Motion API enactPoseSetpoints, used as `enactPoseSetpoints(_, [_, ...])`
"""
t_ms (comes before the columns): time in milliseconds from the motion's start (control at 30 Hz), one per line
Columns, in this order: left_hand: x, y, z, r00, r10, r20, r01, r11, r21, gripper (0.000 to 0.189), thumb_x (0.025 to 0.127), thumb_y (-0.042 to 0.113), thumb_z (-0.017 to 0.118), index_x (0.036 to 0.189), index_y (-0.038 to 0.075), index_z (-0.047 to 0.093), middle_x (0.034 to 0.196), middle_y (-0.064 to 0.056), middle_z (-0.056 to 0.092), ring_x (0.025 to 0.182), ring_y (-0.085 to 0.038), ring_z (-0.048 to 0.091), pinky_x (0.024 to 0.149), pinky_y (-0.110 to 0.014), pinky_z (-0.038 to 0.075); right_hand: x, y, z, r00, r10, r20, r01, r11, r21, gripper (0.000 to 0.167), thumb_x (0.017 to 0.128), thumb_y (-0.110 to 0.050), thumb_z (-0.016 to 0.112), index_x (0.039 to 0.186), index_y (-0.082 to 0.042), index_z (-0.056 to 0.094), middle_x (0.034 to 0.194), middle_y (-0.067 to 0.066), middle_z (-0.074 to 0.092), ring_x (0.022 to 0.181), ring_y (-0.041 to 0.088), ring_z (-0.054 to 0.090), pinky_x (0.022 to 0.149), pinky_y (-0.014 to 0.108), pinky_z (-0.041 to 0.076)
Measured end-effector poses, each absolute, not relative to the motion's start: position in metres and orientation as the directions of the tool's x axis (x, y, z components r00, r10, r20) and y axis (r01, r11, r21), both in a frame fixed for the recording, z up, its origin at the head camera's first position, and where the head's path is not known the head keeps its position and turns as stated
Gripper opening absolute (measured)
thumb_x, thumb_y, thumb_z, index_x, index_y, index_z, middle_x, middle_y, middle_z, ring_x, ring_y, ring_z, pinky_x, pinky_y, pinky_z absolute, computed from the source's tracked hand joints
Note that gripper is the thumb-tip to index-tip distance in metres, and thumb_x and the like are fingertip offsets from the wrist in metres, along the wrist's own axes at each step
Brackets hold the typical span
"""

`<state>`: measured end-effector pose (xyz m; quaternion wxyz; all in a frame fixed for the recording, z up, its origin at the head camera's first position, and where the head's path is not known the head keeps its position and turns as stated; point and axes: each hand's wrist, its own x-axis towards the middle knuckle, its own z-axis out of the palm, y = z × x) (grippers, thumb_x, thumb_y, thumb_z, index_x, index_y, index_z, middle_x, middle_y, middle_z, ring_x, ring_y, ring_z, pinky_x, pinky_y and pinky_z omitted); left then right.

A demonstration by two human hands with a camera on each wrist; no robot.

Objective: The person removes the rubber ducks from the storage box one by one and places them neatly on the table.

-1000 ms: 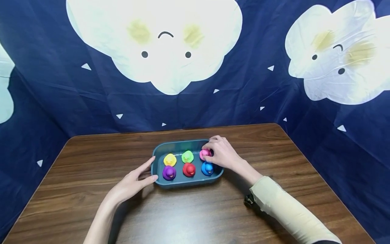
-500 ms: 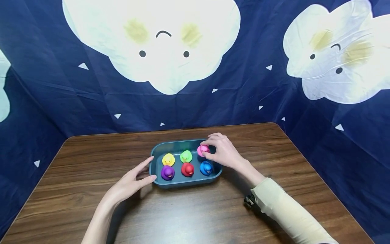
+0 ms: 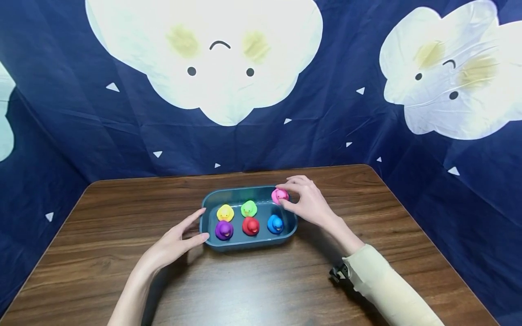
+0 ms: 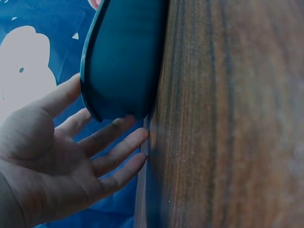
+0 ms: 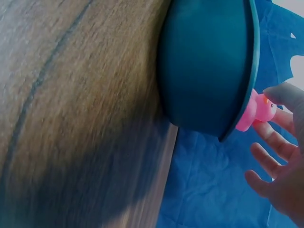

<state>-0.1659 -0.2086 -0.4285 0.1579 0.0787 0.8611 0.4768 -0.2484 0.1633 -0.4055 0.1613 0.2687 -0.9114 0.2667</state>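
Note:
My right hand [image 3: 307, 201] pinches a pink rubber duck [image 3: 279, 196] between thumb and fingers, over the back right corner of a teal tray [image 3: 244, 244]. In the right wrist view the pink duck [image 5: 256, 110] shows at the tray's rim level. Inside the tray sit a yellow duck [image 3: 225, 213], a green duck [image 3: 248, 208], a purple duck [image 3: 224, 230], a red duck [image 3: 250, 226] and a blue duck [image 3: 275, 224]. My left hand [image 3: 171, 249] touches the tray's left end with thumb and fingertips, its fingers spread and fairly straight in the left wrist view.
The tray stands on a brown wood-grain table [image 3: 253, 285], toward its far edge. Behind and beside the table hangs a dark blue cloth [image 3: 183, 145] with white clouds. A small black device [image 3: 339, 273] sits at the right sleeve cuff.
The pink duck has been raised from the tray floor and moved back and to the right with my right hand. My left hand and the other ducks have stayed in place.

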Motion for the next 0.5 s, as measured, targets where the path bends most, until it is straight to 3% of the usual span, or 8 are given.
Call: enactPoseSetpoints(500, [-0.166, -0.208, -0.427, -0.939, 0.279, -0.202, -0.016, 0.552, 0.834, 0.08, 0.1, 0.045, 0.066, 0.165, 0.025, 0.024, 0.158, -0.02, 0.048, 0.145, -0.038, 0.049, 0.116, -0.06, 0.039, -0.244, 0.186, -0.399, -0.798, -0.334, 0.501, -0.565, 0.705, -0.428, 0.035, 0.084, -0.021, 0.084, 0.119, -0.017, 0.079, 0.119, 0.01, 0.072, 0.119, 0.027, 0.062, 0.098, 0.053, 0.053])
